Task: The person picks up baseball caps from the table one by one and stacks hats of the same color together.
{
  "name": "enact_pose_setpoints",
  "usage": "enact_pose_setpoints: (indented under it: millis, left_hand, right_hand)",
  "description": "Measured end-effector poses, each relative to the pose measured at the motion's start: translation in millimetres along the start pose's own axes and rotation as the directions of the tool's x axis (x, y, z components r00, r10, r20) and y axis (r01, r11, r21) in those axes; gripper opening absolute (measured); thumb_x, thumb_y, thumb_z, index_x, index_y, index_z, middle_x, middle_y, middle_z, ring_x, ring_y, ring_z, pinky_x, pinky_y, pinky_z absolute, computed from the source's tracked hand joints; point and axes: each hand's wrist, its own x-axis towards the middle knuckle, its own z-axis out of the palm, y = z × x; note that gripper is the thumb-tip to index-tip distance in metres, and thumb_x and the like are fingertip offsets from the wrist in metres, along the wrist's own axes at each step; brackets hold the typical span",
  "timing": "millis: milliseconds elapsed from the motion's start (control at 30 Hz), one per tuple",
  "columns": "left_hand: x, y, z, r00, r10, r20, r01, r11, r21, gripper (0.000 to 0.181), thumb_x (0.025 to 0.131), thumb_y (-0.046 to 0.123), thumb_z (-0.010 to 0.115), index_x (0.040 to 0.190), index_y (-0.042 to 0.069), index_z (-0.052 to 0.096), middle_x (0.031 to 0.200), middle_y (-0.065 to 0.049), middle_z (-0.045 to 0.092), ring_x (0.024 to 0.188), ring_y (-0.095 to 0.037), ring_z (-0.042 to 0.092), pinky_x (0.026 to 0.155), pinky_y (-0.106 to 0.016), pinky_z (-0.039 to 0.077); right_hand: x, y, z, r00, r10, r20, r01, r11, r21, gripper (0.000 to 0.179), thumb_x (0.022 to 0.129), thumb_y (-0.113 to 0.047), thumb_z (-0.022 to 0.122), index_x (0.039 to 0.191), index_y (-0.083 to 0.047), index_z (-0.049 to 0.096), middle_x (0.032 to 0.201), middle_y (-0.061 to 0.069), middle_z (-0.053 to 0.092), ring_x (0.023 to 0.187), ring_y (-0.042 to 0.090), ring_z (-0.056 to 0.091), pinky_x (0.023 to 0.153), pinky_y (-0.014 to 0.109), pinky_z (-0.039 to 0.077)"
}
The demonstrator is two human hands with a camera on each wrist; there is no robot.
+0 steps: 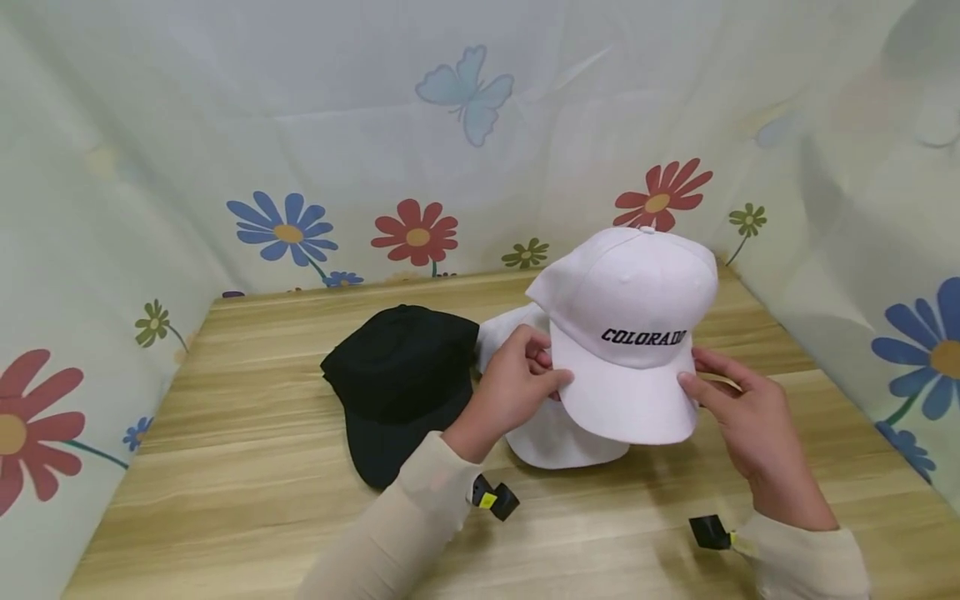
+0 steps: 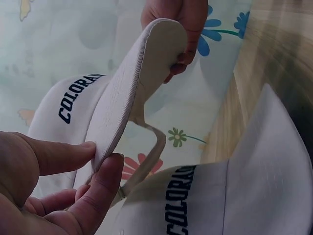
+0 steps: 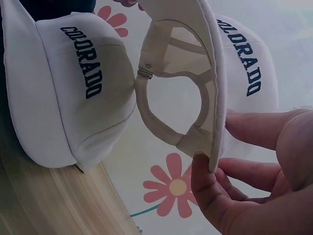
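A white baseball cap (image 1: pixel 637 292) with COLORADO in black letters is held up off the table, its brim toward me. My left hand (image 1: pixel 517 375) pinches one side of the brim between thumb and fingers. On the opposite side, my right hand (image 1: pixel 750 408) pinches the brim the same way. Both wrist views show the raised cap's open underside and back strap (image 3: pixel 161 129). Below and behind it sits a second white COLORADO cap (image 1: pixel 558 437), partly hidden by the raised one and my left hand. A black cap (image 1: pixel 405 367) lies to the left, its brim toward me.
The wood-grain table (image 1: pixel 247 467) carries the caps. Pale fabric walls (image 1: pixel 337 125) printed with flowers and a butterfly rise at the back and both sides. Small black wrist cameras (image 1: pixel 495 497) hang at the sleeves, close over the table.
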Motion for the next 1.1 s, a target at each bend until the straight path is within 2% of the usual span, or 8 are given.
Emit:
enact_pose_setpoints:
  millis: [200, 433, 867, 1100]
  left_hand:
    - [-4.7, -5.9, -6.4, 1.000, 0.020, -0.001, -0.020, 1.000, 0.012, 0.039, 0.085, 0.016, 0.075, 0.111, 0.008, 0.048, 0.094, -0.006, 0.052, 0.074, -0.012, 0.061, 0.068, -0.024, 0.056]
    - [-17.2, -7.2, -13.2, 1.000, -0.003, -0.021, 0.003, 1.000, 0.020, 0.038, 0.084, 0.018, 0.076, 0.110, 0.010, 0.050, 0.095, -0.005, 0.055, 0.074, -0.012, 0.063, 0.069, -0.027, 0.055]
    - [-35.3, -4.6, -21.7, 0.999, -0.027, -0.036, 0.028, 0.999, 0.024, 0.037, 0.082, 0.019, 0.078, 0.106, 0.014, 0.050, 0.095, -0.003, 0.058, 0.080, -0.011, 0.062, 0.069, -0.026, 0.056]
    - [-44.2, -4.9, -24.8, 1.000, -0.013, -0.027, 0.014, 0.999, 0.029, 0.037, 0.084, 0.018, 0.077, 0.106, 0.013, 0.049, 0.097, -0.003, 0.057, 0.082, -0.012, 0.062, 0.070, -0.026, 0.056]
  right_hand:
    - [-2.6, -3, 7, 1.000, -0.024, 0.017, 0.024, 1.000, -0.009, 0.063, 0.089, -0.027, 0.070, 0.139, 0.003, 0.048, 0.103, -0.021, 0.055, 0.087, -0.013, 0.061, 0.073, 0.009, 0.050]
    - [-9.2, -7, 14, 0.999, -0.047, 0.023, 0.048, 0.998, -0.037, 0.061, 0.089, -0.028, 0.070, 0.138, 0.003, 0.050, 0.103, -0.024, 0.055, 0.087, -0.012, 0.061, 0.073, 0.009, 0.049]
    - [-21.2, -17, 19, 0.992, -0.123, 0.014, 0.123, 0.992, -0.005, 0.056, 0.089, -0.020, 0.071, 0.135, 0.004, 0.052, 0.108, -0.028, 0.057, 0.086, -0.008, 0.063, 0.072, 0.010, 0.051]
    - [-27.6, -19, 20, 0.993, -0.114, 0.010, 0.114, 0.992, -0.051, 0.056, 0.089, -0.024, 0.071, 0.136, -0.001, 0.054, 0.110, -0.029, 0.056, 0.088, -0.009, 0.062, 0.072, 0.010, 0.050]
